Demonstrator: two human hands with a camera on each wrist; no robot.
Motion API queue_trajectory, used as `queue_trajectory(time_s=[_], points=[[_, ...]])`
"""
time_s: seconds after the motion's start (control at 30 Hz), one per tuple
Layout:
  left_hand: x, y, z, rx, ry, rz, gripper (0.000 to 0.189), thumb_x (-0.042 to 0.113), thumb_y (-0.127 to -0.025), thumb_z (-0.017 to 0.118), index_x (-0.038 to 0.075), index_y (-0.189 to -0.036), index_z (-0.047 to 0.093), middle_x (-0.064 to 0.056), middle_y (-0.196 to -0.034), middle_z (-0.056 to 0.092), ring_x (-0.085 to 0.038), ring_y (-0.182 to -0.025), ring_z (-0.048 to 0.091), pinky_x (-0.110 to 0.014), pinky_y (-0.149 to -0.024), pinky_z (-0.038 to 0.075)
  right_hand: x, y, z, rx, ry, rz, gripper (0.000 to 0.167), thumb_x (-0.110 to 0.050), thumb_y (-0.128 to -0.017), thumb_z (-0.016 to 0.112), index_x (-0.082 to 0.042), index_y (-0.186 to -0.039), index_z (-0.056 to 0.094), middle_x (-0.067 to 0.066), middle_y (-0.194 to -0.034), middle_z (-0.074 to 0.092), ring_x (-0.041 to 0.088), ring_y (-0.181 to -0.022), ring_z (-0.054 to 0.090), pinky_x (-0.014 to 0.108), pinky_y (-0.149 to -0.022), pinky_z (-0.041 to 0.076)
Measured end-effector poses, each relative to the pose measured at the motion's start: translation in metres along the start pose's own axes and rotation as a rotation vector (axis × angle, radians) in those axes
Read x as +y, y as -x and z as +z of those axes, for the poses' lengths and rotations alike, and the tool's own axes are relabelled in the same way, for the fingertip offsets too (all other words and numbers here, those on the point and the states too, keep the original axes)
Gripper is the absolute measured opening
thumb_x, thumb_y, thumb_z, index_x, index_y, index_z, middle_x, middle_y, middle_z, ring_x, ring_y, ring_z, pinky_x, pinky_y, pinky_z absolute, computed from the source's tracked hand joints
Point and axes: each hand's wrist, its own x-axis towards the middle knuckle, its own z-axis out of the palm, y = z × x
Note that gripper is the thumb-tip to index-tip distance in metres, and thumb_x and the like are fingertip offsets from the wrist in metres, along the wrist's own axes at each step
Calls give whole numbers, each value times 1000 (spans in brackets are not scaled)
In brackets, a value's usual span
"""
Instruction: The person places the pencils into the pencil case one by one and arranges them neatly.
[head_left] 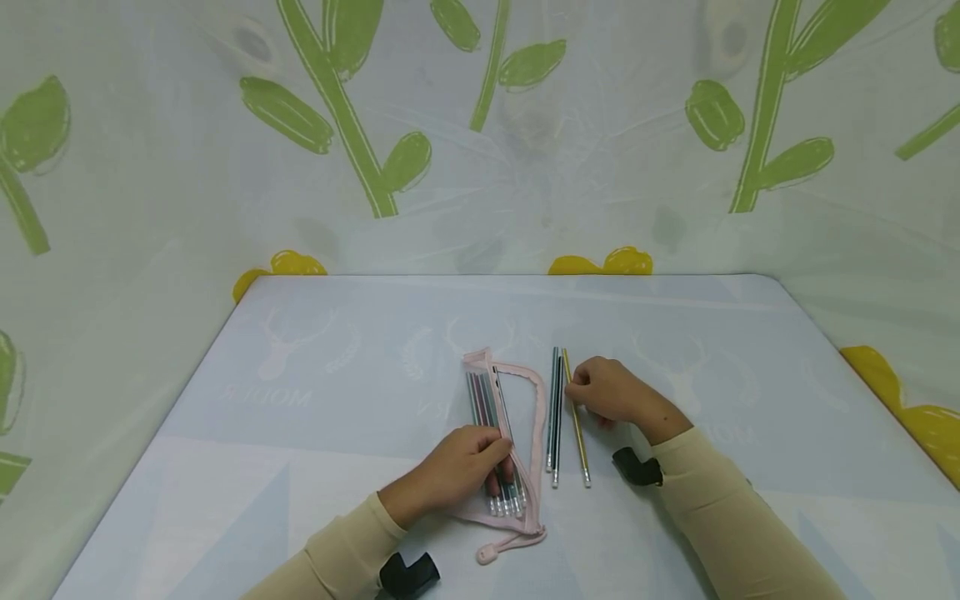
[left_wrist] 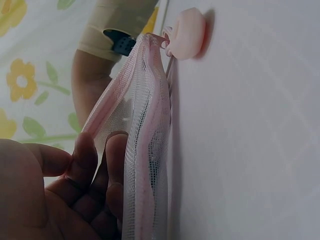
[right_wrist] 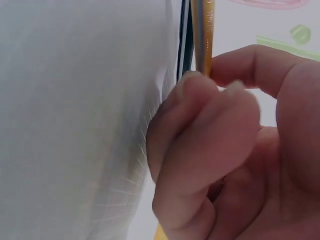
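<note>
Pouch of see-through mesh with pink trim (head_left: pixel 538 425) lies near the middle of the table (head_left: pixel 750 367), well apart from the left and right edges, its far end short of the far edge. Its zip side gapes toward the right edge, and a bundle of pencils (head_left: pixel 480 404) shows in the mesh, metal-banded ends toward the person. Past the pouch's near end lies a pink zip pull (head_left: pixel 487 554); the table's near edge is out of view.

Left hand (head_left: pixel 461 467) is clamped on the pouch, thumb on the trim along the opening; how deep its fingers reach into the mesh I cannot tell. Right hand (head_left: pixel 611 390) pinches a yellow pencil (head_left: pixel 581 446) partway along, fingertips together on it and low over the table.

Just left of that pencil lie 2 dark pencils (head_left: pixel 557 425), side by side, with a narrow strip of table between them and the pouch's trim. All 3 point at the far edge.

Broad stretches of table run from the pouch to the left edge and from the right hand to the right edge. Behind the far edge, between its 2 rounded corners and beyond, hangs a pale leaf-print curtain (head_left: pixel 615 192).
</note>
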Motion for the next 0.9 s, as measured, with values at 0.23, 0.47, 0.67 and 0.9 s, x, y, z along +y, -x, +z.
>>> queue_trajectory(time_s=[0.23, 0.47, 0.67, 0.9], points=[[1, -1, 0, 3, -9, -3, 35, 24, -104, 46, 5, -83, 65, -4, -80, 69, -11, -62, 61, -25, -64, 50, -3, 1, 0, 13, -23, -31, 23, -19, -95, 51, -8, -78, 62, 1, -55, 49, 15, -43, 48, 27, -44, 43], [0, 0, 1, 3, -5, -8, 34, 23, -103, 46, 5, -82, 66, -3, -78, 68, -11, -61, 61, -24, -63, 50, -8, 1, 1, 13, -113, -64, 21, -18, -95, 51, -8, -80, 62, 1, -56, 51, 15, -46, 49, 29, -48, 45], [0, 0, 2, 4, -1, -6, 35, 24, -103, 46, 5, -82, 66, -3, -79, 68, -11, -61, 60, -24, -63, 49, -11, 2, 2, 19, -153, -89, 20, -18, -95, 52, -8, -81, 61, 4, -62, 59, 17, -50, 55, 32, -51, 50], [-1, -1, 0, 3, -33, -6, 35, 24, -104, 45, 7, -81, 65, 0, -77, 66, -10, -61, 61, -24, -63, 49, -19, 2, 3, 34, -255, -141, 20, -16, -95, 49, -5, -84, 62, 5, -61, 64, 19, -49, 59, 34, -50, 52]])
